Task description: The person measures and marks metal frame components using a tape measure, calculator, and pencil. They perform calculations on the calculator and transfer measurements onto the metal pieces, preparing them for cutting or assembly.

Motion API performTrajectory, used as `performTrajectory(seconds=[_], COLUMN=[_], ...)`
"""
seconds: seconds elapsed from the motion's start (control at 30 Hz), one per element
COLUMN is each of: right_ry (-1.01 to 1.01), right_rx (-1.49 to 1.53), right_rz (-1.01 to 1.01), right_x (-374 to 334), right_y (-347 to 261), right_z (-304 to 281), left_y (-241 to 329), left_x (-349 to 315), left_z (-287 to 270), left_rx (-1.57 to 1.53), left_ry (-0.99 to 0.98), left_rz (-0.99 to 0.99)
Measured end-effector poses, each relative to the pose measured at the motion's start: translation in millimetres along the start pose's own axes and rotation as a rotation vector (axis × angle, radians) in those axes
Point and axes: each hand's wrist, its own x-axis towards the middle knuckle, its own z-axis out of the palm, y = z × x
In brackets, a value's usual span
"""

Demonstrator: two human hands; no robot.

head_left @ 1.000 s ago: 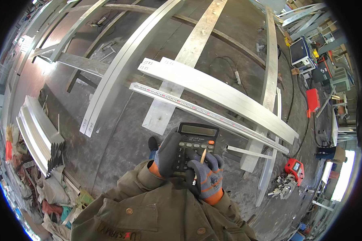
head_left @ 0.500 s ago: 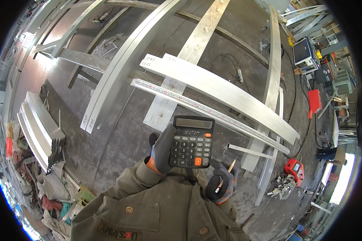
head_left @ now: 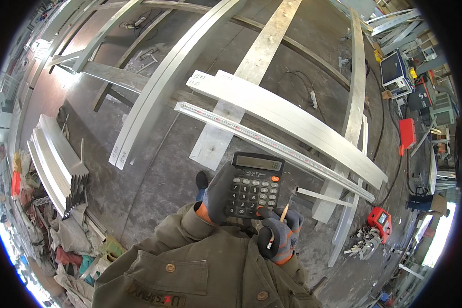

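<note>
Just in front of the jacket (head_left: 190, 277), above the floor, a black desktop calculator (head_left: 255, 190) is held face-up, display end away from the wearer. Probably light, stiff plastic case; likely smooth, so a gloved grip could slide a bit; display window looks like the fragile part. Best hold: side edges, or palm underneath, fingers off keys and display.

Left hand (head_left: 219, 197), gloved, is closed round the calculator's left edge, thumb side up; fingers underneath can't be seen. Right hand (head_left: 282, 236), also gloved, is curled with a wooden pencil (head_left: 283, 214) pinched in it, point up, fingertips at the lower-right keys; can't tell if any is pressed. Pencil looks light, rigid, point breakable; hold by the shaft.

Beyond: ruler-marked strip (head_left: 264, 139) on a narrow profile, then pale metal profiles (head_left: 297, 123), laid across supports.

Containers: heaped sacks (head_left: 74, 280) lower left, slumped, contents can't be told. Far right, boxy blue-panelled case (head_left: 395, 73), inside not visible.
</note>
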Motion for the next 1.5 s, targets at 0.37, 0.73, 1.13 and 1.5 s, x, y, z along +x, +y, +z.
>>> performTrajectory(seconds=[0.37, 0.73, 1.13, 1.5], right_ry=[-0.198, 0.010, -0.200, 0.155], right_rx=[0.017, 0.061, -0.019, 0.457], right_rz=[-0.066, -0.017, -0.010, 0.661], right_x=[20, -6, 18, 8], right_y=[-3, 4, 0, 5], right_z=[13, 3, 12, 11], left_y=[-16, -7, -1, 5], left_x=[-1, -3, -1, -5], left_z=[2, 1, 0, -14], left_rx=[0.075, -0.296, -0.885, -0.771], left_ry=[0.044, 0.134, 0.129, 0.127], left_rz=[-0.052, -0.346, -0.420, -0.415])
